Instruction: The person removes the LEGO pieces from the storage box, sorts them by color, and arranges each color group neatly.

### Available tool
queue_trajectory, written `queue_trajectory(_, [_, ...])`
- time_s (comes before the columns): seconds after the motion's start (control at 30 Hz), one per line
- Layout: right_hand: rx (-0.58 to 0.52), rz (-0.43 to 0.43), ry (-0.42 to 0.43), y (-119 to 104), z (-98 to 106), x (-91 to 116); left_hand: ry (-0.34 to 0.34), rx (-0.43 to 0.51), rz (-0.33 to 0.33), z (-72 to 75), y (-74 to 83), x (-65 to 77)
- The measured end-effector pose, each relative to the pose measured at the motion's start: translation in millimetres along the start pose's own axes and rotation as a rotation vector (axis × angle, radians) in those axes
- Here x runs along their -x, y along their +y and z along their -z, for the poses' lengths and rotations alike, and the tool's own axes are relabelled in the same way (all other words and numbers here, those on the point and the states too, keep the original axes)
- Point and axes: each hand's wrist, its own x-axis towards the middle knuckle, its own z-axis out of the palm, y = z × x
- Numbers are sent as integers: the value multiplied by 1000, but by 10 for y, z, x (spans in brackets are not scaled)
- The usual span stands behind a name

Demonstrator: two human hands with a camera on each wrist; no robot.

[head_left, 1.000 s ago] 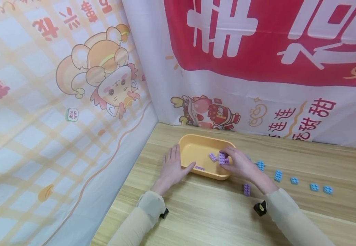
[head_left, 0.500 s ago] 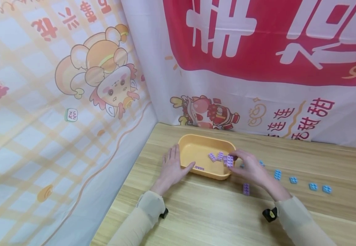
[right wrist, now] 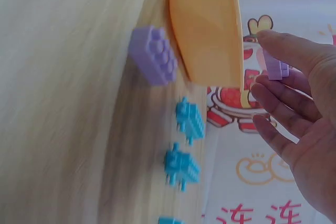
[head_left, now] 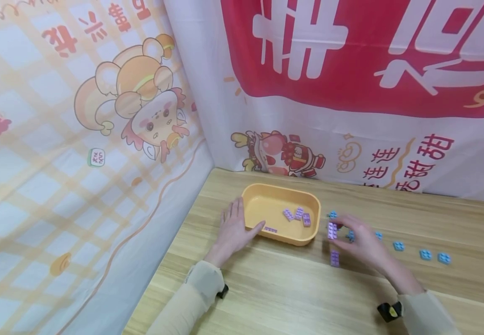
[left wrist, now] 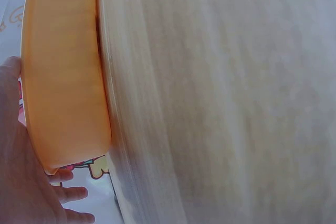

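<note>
Printed cloths (head_left: 141, 107) behind wood-grain tabletop (head_left: 292, 288). Head view: right hand (head_left: 363, 242), grip clamped on purple brick (head_left: 332, 231), just right of orange tray (head_left: 262, 209); four purple bricks (head_left: 299, 213) inside, loose purple brick (head_left: 334, 258) on tabletop, blue bricks (head_left: 425, 254) scattered to right. Left hand (head_left: 232, 228) touching tray's left end. Left wrist view: grip apart, thumb and fingers spread at tray's end. Right wrist view: brick pinched, held above tabletop.

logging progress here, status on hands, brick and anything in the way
Left hand against orange tub. Right hand pinching purple brick, outside tub. Blue bricks close by, might get bumped.
</note>
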Motion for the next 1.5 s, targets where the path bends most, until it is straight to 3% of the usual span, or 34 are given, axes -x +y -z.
queue_trajectory(0.2, [43,-4,9,145,49,211,1,5,2,-2,6,-2])
queue_trajectory(0.43, [87,57,56,376,21,448,-6,0,7,-13,5,-3])
queue_trajectory(0.77, [94,-55,1,531,-86,664,-8,-9,9,-27,-9,-18])
queue_trajectory(0.93, [99,-89,-15,575,-117,723,-12,-8,14,-20,-3,-12])
queue_trajectory(1.2, [135,-57,16,614,-146,770,-13,8,8,-11,-9,-24])
queue_trajectory(1.5, [109,-78,-6,633,-172,777,-6,11,3,-13,-20,-15])
